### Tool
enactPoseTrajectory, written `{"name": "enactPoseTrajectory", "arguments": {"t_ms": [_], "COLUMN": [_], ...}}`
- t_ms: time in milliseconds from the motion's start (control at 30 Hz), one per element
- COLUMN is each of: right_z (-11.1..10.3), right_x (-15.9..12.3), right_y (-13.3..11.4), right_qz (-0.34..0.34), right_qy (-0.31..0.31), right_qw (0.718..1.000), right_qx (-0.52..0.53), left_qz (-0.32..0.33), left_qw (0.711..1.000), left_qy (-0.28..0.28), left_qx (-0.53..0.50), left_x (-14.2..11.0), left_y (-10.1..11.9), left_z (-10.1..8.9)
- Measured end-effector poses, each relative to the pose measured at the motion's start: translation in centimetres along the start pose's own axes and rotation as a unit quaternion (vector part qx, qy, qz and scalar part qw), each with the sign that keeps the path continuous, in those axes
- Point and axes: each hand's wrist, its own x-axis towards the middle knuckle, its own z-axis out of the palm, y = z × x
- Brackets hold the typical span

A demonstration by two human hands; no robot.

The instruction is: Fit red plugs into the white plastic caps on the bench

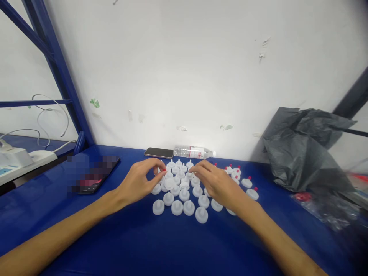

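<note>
A crowd of translucent white nozzle caps (184, 194) stands on the blue table, spouts upward. At the left edge of the crowd, my left hand (140, 178) pinches a small red tip cap (164, 170) between thumb and index finger. My right hand (214, 180) reaches over the right side of the group. Its fingers are bent together, with the fingertips at the spout of one white nozzle cap (189, 176); the thumb is mostly hidden. Beyond that hand, several nozzle caps with red tips (247, 182) stand at the right.
Against the wall lie a phone (159, 153) and a clear plastic bottle (194, 151) on its side. Another dark device (99, 176) lies left. A grey plastic bag (301, 145) and a clear bag with red pieces (324, 207) occupy the right. A power strip (31, 163) sits far left.
</note>
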Motion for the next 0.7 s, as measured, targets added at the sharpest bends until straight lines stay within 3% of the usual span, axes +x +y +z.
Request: {"name": "enactPoseTrajectory", "arguments": {"t_ms": [100,300,700], "right_z": [0.8,2.0,2.9], "right_x": [0.1,0.1,0.1], "right_y": [-1.1,-2.9,-4.2], "right_qz": [-0.03,-0.019,-0.029], "right_qy": [0.007,0.022,0.059], "right_qw": [0.999,0.997,0.994], "right_qx": [0.015,0.067,0.092], "left_qz": [0.013,0.089,0.136], "left_qw": [0.999,0.987,0.973], "left_qy": [0.016,0.044,0.041], "left_qx": [-0.037,-0.123,-0.183], "left_x": [-0.8,-1.9,-1.9], "left_y": [0.6,0.6,1.1], "left_z": [1.1,3.2,3.8]}}
